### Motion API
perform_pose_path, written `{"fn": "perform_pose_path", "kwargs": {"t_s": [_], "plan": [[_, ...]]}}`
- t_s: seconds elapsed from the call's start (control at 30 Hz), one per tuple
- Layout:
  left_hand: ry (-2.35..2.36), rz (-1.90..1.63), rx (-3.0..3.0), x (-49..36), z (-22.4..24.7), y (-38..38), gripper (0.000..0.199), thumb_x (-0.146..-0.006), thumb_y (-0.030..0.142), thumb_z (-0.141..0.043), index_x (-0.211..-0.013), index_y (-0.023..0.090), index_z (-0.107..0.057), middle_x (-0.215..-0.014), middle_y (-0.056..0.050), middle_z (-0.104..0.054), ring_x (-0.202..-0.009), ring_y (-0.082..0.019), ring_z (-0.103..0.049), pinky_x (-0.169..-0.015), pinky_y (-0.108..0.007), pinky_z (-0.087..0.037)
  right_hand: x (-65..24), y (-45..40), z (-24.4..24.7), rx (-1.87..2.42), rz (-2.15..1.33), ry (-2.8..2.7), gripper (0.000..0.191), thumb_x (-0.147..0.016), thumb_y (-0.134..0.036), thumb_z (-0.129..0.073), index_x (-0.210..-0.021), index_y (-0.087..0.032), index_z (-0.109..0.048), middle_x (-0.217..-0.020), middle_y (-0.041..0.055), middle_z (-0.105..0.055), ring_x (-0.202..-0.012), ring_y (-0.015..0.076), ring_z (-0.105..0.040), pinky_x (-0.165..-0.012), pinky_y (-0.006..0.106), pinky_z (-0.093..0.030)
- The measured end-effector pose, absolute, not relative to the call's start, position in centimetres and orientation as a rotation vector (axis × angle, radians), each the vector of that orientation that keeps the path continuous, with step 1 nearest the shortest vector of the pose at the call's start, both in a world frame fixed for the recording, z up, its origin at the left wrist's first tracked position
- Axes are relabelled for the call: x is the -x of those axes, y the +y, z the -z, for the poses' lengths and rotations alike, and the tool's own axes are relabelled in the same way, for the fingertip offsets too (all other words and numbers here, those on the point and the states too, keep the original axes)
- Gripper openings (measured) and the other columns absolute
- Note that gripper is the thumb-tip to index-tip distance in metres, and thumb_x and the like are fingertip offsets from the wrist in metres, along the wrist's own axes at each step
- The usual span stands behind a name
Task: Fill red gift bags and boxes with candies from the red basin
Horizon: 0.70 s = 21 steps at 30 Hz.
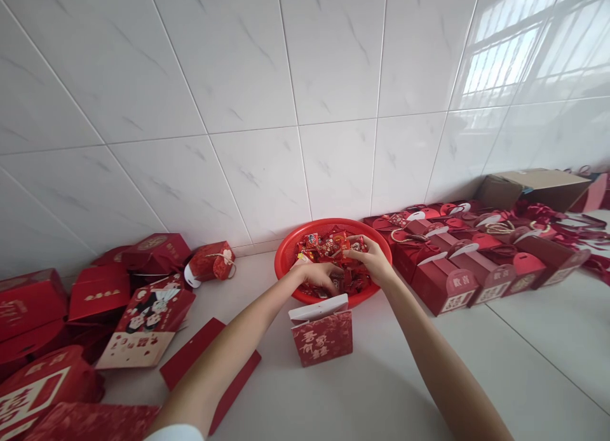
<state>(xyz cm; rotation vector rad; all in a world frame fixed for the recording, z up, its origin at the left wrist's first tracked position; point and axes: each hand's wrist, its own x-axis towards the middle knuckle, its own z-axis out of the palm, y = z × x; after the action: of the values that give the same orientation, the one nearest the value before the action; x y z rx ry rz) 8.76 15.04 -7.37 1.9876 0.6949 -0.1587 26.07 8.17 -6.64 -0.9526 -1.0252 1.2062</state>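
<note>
A red plastic basket (282, 258) with a perforated rim stands by the tiled wall and holds many small wrapped candies (328, 245). Both of my hands are inside it. My left hand (323, 276) reaches in from the near left with its fingers curled down among the candies; what they hold is hidden. On the right side, my right hand (370, 259) pinches a red-wrapped candy between thumb and fingers. Just in front of the basket, between my forearms, a small red gift box (324, 339) with pale lettering stands upright, its top flaps raised.
Rows of red gift boxes (445, 285) with handles line the wall at right, beside a brown cardboard box (538, 180). More red boxes (100, 291) lie at left, near a patterned box (212, 263) on its side. A flat red card piece (204, 352) lies under my left forearm.
</note>
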Motion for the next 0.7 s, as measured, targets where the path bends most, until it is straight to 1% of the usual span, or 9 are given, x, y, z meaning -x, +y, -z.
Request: {"fn": "perform_pose_path", "kwargs": {"t_s": [0.07, 0.13, 0.23, 0.3, 0.4, 0.47, 0.53, 0.7], "plan": [[0.732, 0.059, -1.995, -8.7, 7.0, 14.9, 0.027, -0.061, 0.023, -0.076, -0.086, 0.018, -0.065, -0.082, 0.001, -0.065, -0.08, -0.018, -0.062, -0.067, -0.025, -0.046, -26.1, 8.3, 6.7, 0.949, -1.182, -1.001, 0.044, -0.053, -0.035, -0.085, -0.089, -0.022, -0.063, -0.074, -0.0013, -0.068, -0.068, 0.0195, -0.065, -0.057, 0.031, -0.057], [0.798, -0.096, -1.996, -8.5, 6.7, 14.7, 0.033, -0.058, 0.022, -0.078, -0.089, 0.017, -0.066, -0.087, -0.001, -0.068, -0.087, -0.02, -0.064, -0.074, -0.026, -0.048, -26.2, 8.4, 6.8, 0.968, -1.139, -0.951, 0.045, -0.053, -0.036, -0.085, -0.089, -0.022, -0.063, -0.073, -0.0012, -0.067, -0.067, 0.0195, -0.065, -0.056, 0.031, -0.057], [0.841, -0.347, -1.927, -8.2, 6.5, 14.6, 0.05, -0.059, 0.019, -0.077, -0.108, 0.018, -0.067, -0.1, -0.003, -0.071, -0.095, -0.023, -0.066, -0.083, -0.03, -0.051, -26.2, 8.6, 7.0, 0.977, -1.073, -0.874, 0.044, -0.053, -0.036, -0.085, -0.089, -0.022, -0.064, -0.072, -0.0017, -0.066, -0.064, 0.0186, -0.064, -0.056, 0.03, -0.056], [0.827, -0.487, -1.884, -8.0, 6.5, 14.7, 0.057, -0.061, 0.016, -0.075, -0.117, 0.02, -0.065, -0.111, -0.004, -0.071, -0.1, -0.024, -0.067, -0.087, -0.033, -0.052, -26.2, 8.7, 7.0, 0.958, -1.053, -0.839, 0.045, -0.052, -0.035, -0.085, -0.09, -0.022, -0.064, -0.072, -0.0022, -0.066, -0.064, 0.0184, -0.064, -0.057, 0.031, -0.056], [0.836, -0.674, -1.901, -7.9, 6.5, 14.9, 0.056, -0.06, 0.01, -0.074, -0.115, 0.02, -0.068, -0.124, -0.006, -0.068, -0.115, -0.027, -0.062, -0.099, -0.037, -0.049, -26.1, 8.6, 6.9, 0.955, -1.067, -0.808, 0.046, -0.052, -0.034, -0.084, -0.091, -0.021, -0.063, -0.074, -0.0014, -0.066, -0.066, 0.0193, -0.065, -0.056, 0.031, -0.056], [0.862, -0.77, -1.921, -7.9, 6.6, 15.0, 0.054, -0.06, 0.008, -0.075, -0.113, 0.02, -0.07, -0.127, -0.007, -0.067, -0.124, -0.028, -0.057, -0.107, -0.039, -0.044, -26.1, 8.5, 6.7, 0.961, -1.08, -0.801, 0.046, -0.052, -0.034, -0.084, -0.091, -0.021, -0.063, -0.074, -0.0009, -0.067, -0.065, 0.0194, -0.065, -0.055, 0.031, -0.056], [0.879, -0.83, -1.911, -7.8, 6.6, 15.1, 0.054, -0.061, 0.009, -0.075, -0.114, 0.02, -0.069, -0.128, -0.007, -0.066, -0.125, -0.028, -0.056, -0.109, -0.04, -0.042, -26.0, 8.4, 6.6, 0.955, -1.079, -0.802, 0.047, -0.051, -0.034, -0.084, -0.091, -0.021, -0.063, -0.074, -0.001, -0.067, -0.063, 0.0189, -0.064, -0.054, 0.031, -0.057], [0.898, -0.904, -1.886, -7.7, 6.7, 15.3, 0.059, -0.064, 0.01, -0.075, -0.121, 0.021, -0.065, -0.133, -0.007, -0.063, -0.126, -0.027, -0.056, -0.108, -0.04, -0.044, -26.1, 8.4, 6.6, 0.947, -1.084, -0.82, 0.048, -0.05, -0.034, -0.086, -0.09, -0.021, -0.064, -0.074, -0.0014, -0.067, -0.064, 0.0183, -0.064, -0.055, 0.032, -0.057]]}}
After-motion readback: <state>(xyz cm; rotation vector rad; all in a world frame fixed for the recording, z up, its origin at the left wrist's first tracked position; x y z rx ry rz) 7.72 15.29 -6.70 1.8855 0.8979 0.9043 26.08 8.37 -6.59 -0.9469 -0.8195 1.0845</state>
